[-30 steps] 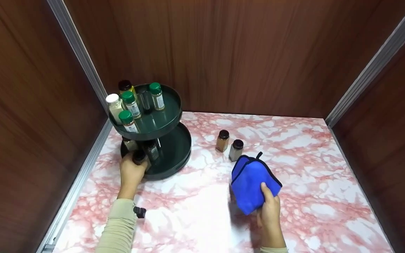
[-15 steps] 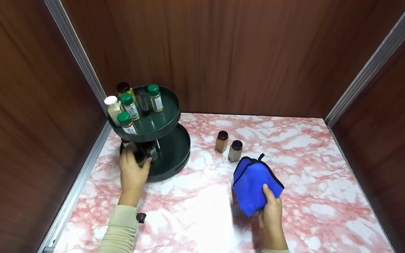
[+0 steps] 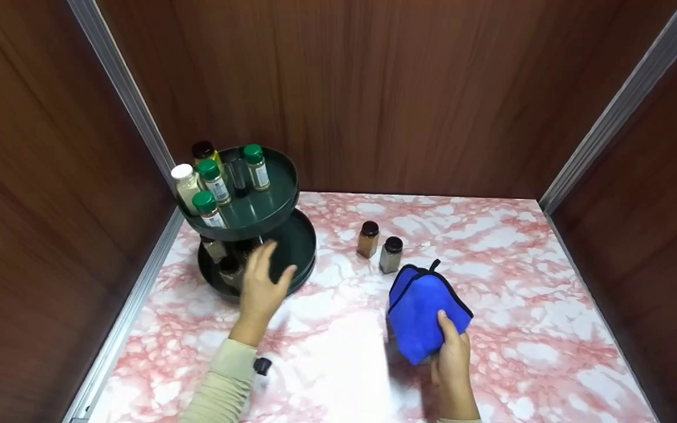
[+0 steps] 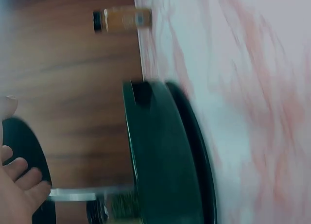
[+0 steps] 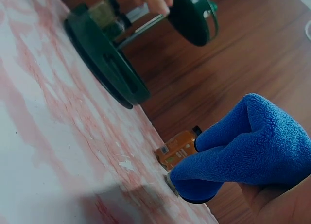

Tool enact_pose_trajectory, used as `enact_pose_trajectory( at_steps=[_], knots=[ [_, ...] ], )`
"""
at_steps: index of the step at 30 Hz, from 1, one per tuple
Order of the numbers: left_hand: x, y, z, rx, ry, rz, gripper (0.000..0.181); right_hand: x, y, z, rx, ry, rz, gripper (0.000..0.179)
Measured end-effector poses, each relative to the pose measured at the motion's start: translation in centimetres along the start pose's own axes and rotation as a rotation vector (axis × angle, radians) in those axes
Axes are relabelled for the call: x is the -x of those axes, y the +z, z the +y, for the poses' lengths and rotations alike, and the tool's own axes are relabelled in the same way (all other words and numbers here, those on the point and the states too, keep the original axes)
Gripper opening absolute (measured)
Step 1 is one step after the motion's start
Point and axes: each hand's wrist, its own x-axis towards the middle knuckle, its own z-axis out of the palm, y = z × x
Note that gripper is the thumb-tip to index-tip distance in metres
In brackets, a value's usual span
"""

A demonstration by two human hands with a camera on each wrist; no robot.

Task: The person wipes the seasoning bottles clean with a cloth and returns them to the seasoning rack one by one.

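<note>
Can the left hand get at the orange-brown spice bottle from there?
Probably yes: the left hand holds nothing, and past the lower tray only tabletop shows between it and the orange-brown spice bottle.

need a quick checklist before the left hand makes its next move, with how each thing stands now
1. Left hand free: ok, it holds nothing, fingers spread.
2. Blue cloth secure: ok, the right hand grips it.
3. Orange-brown bottle and grey bottle upright on the table: ok.
4. Those two bottles tightly closed: cannot tell.
5. Lower tier in full view from the head: not ok, the upper tier and left hand hide part of it.
</note>
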Motion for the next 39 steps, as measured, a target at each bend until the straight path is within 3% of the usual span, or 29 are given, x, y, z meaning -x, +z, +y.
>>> enact_pose_trajectory(
  at_steps=[6, 9, 13, 16, 19, 29, 34, 39],
  knots=[
    [0.8, 4.3, 2.5, 0.000, 0.038, -0.160, 0.068, 0.1, 0.2, -0.2, -0.014, 0.003, 0.005, 0.021],
    [0.8, 6.4, 3.5, 0.008, -0.022, -0.227, 0.070, 0.2, 0.3, -0.3, -0.022, 0.006, 0.008, 0.020],
    [-0.2, 8.9, 4.4, 0.080, -0.156, -0.293, 0.071, 0.2, 0.0, -0.5, -0.045, 0.005, 0.013, 0.019],
    [-1.2, 10.5, 4.9, 0.130, -0.241, -0.311, 0.071, 0.3, -0.2, -0.6, -0.050, 0.004, 0.013, 0.019],
    [-1.8, 12.3, 5.1, 0.151, -0.285, -0.307, 0.071, 0.4, -0.5, -0.8, -0.043, 0.003, 0.009, 0.019],
    [-2.9, 18.7, 5.7, 0.087, -0.387, -0.337, 0.073, 0.3, -0.7, -1.1, -0.054, -0.021, 0.031, 0.017],
    [-3.3, 20.7, 5.1, 0.054, -0.438, -0.360, 0.071, 0.2, -1.0, -1.1, -0.068, -0.009, 0.056, 0.017],
    [-3.5, 22.0, 4.4, 0.098, -0.460, -0.372, 0.065, 0.0, -1.1, -1.2, -0.079, -0.012, 0.067, 0.017]
  ],
)
